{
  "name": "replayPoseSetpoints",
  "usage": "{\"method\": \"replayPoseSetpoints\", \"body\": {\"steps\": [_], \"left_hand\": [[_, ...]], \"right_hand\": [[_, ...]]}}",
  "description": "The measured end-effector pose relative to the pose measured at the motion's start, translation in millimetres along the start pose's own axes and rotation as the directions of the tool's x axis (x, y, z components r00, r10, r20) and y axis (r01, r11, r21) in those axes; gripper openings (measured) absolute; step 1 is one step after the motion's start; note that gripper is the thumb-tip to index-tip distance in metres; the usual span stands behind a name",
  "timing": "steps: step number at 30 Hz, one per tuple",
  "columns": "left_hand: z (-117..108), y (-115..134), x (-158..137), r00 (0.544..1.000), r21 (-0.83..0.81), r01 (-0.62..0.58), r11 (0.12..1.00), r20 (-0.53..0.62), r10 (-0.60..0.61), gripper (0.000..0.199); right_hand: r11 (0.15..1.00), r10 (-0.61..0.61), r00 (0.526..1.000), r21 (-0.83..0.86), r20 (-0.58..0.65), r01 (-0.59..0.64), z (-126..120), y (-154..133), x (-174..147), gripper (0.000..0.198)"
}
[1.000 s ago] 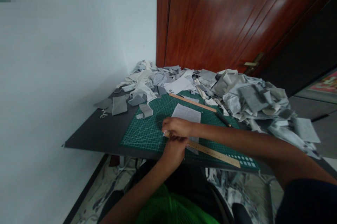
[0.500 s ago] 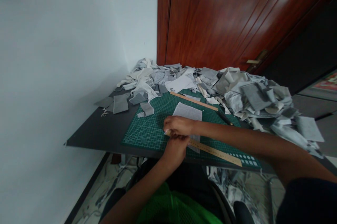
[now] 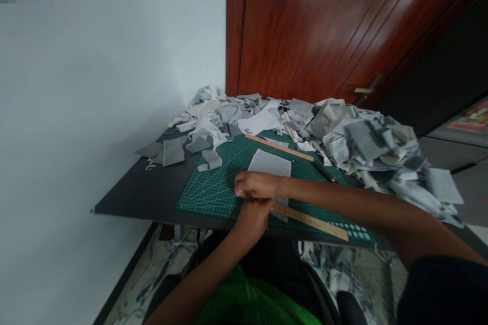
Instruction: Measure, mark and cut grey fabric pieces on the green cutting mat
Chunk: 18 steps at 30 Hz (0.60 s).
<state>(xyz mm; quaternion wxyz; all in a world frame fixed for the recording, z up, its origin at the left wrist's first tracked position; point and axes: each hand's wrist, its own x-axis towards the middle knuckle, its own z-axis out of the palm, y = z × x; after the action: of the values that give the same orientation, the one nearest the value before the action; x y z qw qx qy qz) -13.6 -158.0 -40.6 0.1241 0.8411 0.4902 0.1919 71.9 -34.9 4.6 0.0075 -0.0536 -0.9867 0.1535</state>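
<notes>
A piece of light grey cloth (image 3: 270, 161) lies on the green cutting mat (image 3: 213, 190). Across its near part runs a wooden ruler (image 3: 310, 220), slanting down to the right. My left hand (image 3: 253, 219) is closed at the ruler's left part, its fingers pressed on it. Right above, touching it, my right hand (image 3: 254, 184) is closed over the ruler's left end, with the forearm crossing the cloth. Whatever the right fingers grip is hidden. A second wooden ruler (image 3: 280, 147) lies beyond the cloth, near a black-handled tool (image 3: 323, 171).
Heaped grey and white cloth scraps (image 3: 259, 120) line the back of the dark table (image 3: 141, 193), with a bigger pile (image 3: 366, 139) at the right. Several cut pieces (image 3: 173, 152) lie at the left. A white wall and a red-brown door (image 3: 305, 30) stand close behind.
The view has shifted slightly. The ruler's left end shows less under my right hand than before. Both hands stay together at almost the same spot; the cloth has not visibly moved.
</notes>
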Motion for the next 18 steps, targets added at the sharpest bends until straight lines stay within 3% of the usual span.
{"method": "replayPoseSetpoints", "body": {"steps": [14,16,18], "left_hand": [[1.3,-1.4,0.1,0.999,0.005,-0.017,1.0,-0.036,0.018,0.017],[1.1,-1.4,0.0,0.999,0.008,-0.025,1.0,-0.047,0.025,0.016],[0.4,-1.1,-0.7,0.998,0.008,-0.031,0.999,-0.06,0.032,0.015]], "right_hand": [[0.997,0.022,1.0,-0.071,-0.017,-0.023,-3.2,1.1,-1.8,0.02],[0.994,0.045,0.998,-0.102,-0.052,-0.05,-8.0,-1.1,-4.6,0.017],[0.989,0.095,0.981,-0.095,-0.169,-0.112,-10.9,-6.9,-11.1,0.015]]}}
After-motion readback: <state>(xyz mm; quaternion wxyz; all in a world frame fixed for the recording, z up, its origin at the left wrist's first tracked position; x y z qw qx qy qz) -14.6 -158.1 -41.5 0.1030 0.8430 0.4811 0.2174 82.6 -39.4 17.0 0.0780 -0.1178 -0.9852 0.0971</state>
